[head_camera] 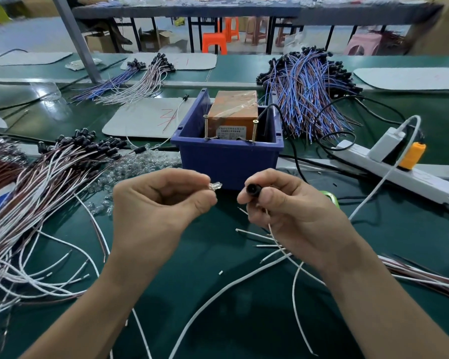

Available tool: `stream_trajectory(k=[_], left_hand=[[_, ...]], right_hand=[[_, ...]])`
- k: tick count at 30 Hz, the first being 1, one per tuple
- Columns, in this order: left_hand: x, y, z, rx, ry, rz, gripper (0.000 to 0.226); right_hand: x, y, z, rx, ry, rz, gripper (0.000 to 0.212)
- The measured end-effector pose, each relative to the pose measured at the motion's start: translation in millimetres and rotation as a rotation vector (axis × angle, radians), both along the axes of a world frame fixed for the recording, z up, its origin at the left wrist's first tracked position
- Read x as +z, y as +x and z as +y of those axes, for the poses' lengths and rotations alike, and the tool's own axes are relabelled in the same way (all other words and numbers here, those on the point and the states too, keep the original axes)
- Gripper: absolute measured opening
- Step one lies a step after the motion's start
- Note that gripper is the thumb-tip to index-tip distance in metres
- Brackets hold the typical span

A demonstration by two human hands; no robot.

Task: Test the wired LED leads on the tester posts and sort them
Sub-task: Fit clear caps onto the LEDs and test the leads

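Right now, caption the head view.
Left hand pinches clear cap; right hand grips wired lead before the blue bin.

Only the person's two arms showed in the view, and both were bare. The left forearm (109, 294) and the right forearm (368, 294) were uncovered from the bottom edge of the view up to the wrists. The left hand (156, 200) and the right hand (290, 206) were bare as well. The fingers (275, 181) were slim, with rounded tips and nails kept short and plain. The right thumb (267, 196) was broad at its tip. Low knuckle ridges marked the back of the right hand.
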State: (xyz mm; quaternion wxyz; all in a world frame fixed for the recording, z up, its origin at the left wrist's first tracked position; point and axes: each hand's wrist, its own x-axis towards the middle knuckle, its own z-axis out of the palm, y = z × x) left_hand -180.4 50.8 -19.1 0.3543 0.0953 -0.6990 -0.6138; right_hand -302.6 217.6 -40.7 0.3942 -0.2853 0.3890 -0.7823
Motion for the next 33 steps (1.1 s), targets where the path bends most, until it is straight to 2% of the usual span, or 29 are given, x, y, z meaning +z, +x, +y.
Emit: stream_trajectory(k=[4,12,25,33], left_hand=[[-1.3,1.5,5.2,-0.033,-0.037,0.0,0.027],[3.0,6.6,11.6,-0.05,-0.165,0.043,0.023],[-0.2,7.8,12.5,0.009,-0.404,0.045,0.03],[-3.8,7.2,10.6,0.054,-0.443,-0.019,0.014]], right_hand=[[-3.0,1.4,-2.3,0.099,-0.051,-0.014,0.024],[-7.8,1.2,-5.1,0.116,-0.035,-0.018,0.021],[-8.6,1.9,-5.8,0.05,0.024,-0.009,0.026],[-8.9,2.7,-6.4,-0.076,0.142,0.106,0.024]])
